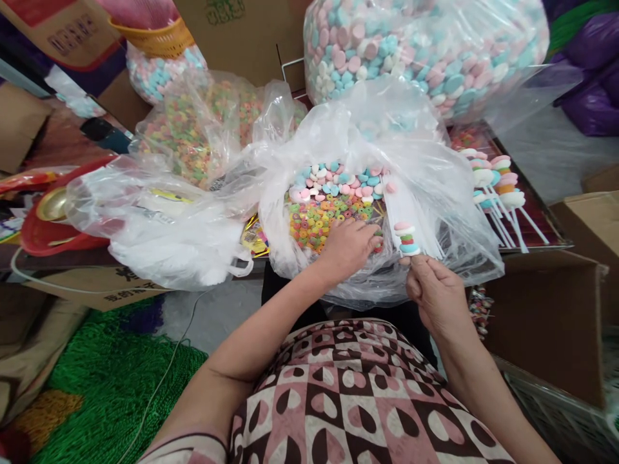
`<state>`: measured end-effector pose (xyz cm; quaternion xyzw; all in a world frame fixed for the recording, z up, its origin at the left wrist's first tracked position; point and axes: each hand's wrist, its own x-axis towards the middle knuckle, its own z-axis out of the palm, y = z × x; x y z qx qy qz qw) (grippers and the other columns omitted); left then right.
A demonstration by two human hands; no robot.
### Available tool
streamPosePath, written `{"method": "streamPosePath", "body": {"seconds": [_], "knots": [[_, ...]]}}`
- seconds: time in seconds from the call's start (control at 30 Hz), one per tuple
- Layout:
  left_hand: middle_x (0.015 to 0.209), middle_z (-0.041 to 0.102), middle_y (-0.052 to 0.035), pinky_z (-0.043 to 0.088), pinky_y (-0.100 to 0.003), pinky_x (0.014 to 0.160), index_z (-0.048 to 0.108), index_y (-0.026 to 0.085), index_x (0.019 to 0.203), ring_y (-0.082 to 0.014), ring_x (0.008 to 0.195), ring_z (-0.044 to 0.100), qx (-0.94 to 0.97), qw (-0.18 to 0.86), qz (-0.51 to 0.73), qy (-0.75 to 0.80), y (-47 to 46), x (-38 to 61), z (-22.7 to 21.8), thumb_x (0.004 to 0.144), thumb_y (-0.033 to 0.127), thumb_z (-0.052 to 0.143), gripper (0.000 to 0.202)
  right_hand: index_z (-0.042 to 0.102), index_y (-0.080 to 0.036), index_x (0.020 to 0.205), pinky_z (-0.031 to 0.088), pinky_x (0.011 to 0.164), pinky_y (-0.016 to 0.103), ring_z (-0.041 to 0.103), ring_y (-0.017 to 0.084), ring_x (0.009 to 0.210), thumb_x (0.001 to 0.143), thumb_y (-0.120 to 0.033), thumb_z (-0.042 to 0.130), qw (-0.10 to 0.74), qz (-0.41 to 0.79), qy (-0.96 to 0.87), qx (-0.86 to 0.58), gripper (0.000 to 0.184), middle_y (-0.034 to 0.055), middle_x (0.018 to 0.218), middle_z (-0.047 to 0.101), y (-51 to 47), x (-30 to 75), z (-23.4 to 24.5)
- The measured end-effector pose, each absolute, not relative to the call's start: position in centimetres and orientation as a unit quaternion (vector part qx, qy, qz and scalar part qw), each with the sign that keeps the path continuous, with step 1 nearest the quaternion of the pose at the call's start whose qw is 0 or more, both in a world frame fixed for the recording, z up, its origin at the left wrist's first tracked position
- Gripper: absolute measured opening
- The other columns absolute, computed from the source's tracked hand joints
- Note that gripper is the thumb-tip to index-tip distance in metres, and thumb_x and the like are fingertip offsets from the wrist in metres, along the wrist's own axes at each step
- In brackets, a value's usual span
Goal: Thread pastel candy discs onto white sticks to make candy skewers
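My right hand pinches the lower end of a marshmallow candy skewer, held upright with pink, white, green, red and blue pieces stacked on it. My left hand rests at the right edge of a pile of colourful gummy rings, fingers loosely bent and a little apart; its thumb is hidden. Behind the rings lies a heap of pink, white and blue marshmallows. White sticks lie right of both piles, with one pink marshmallow near them. Clear plastic bagging surrounds all this.
Several assembled marshmallow skewers lie on the table's right end. A huge bag of marshmallows stands behind, a bag of gummy rings back left. White plastic bags and a red basin are left; an open cardboard box stands below right.
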<state>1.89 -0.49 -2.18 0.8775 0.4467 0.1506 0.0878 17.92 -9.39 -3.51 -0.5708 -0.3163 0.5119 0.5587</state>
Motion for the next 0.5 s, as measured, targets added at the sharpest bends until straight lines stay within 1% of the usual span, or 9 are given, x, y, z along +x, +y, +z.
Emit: {"method": "streamPosePath", "body": {"seconds": [0.07,0.1,0.23,0.3,0.37,0.5], "knots": [[0.101,0.072,-0.009,0.04,-0.039,0.086,0.07,0.019,0.113,-0.0253,0.097,0.062,0.867,0.077,0.16,0.466,1.3,1.7,-2.2,0.101,0.026,0.044,0.029,0.064,-0.02,0.076,0.015,0.039,0.024,0.025,0.007,0.038,0.081,-0.053,0.075,0.56,0.514,-0.312,-0.569,0.036,-0.0086,0.043,0.037,-9.4,17.9,-3.7],[0.101,0.071,-0.0096,0.039,-0.039,0.086,0.071,0.019,0.111,-0.0259,0.098,0.061,0.864,0.067,0.16,0.472,2.2,1.7,-2.3,0.1,0.022,0.045,0.029,0.064,-0.02,0.075,0.015,0.039,0.024,0.024,0.007,0.038,0.08,-0.054,0.076,0.562,0.515,-0.311,-0.568,0.036,-0.0087,0.042,0.037,-9.4,17.9,-3.7],[0.113,0.067,-0.0118,0.038,-0.042,0.089,0.074,0.021,0.107,-0.0293,0.108,0.057,0.887,0.043,0.129,0.441,5.1,2.4,-2.7,0.092,0.01,0.048,0.031,0.064,-0.02,0.075,0.014,0.04,0.024,0.024,0.007,0.038,0.079,-0.055,0.077,0.565,0.517,-0.306,-0.565,0.038,-0.0086,0.042,0.037,-9.5,17.8,-3.8],[0.12,0.064,-0.0131,0.036,-0.045,0.093,0.074,0.022,0.107,-0.0308,0.113,0.055,0.901,0.029,0.101,0.42,5.5,2.8,-2.6,0.091,0.009,0.049,0.033,0.064,-0.019,0.075,0.014,0.04,0.024,0.024,0.007,0.039,0.08,-0.054,0.077,0.564,0.519,-0.305,-0.565,0.038,-0.0086,0.042,0.037,-9.6,17.8,-3.7],[0.123,0.062,-0.0149,0.035,-0.046,0.095,0.074,0.02,0.106,-0.0325,0.116,0.052,0.91,0.011,0.065,0.41,5.5,2.8,-2.2,0.092,0.011,0.048,0.032,0.064,-0.019,0.075,0.014,0.04,0.024,0.024,0.007,0.039,0.079,-0.055,0.077,0.562,0.521,-0.303,-0.566,0.038,-0.0085,0.042,0.037,-9.7,17.8,-3.7],[0.117,0.063,-0.0166,0.036,-0.047,0.091,0.072,0.015,0.105,-0.0327,0.111,0.054,0.904,-0.018,0.002,0.427,4.8,1.1,-0.8,0.093,0.015,0.045,0.03,0.063,-0.019,0.075,0.014,0.041,0.024,0.025,0.007,0.039,0.079,-0.057,0.077,0.561,0.526,-0.3,-0.564,0.04,-0.0083,0.042,0.037,-9.7,17.9,-3.8]]}}
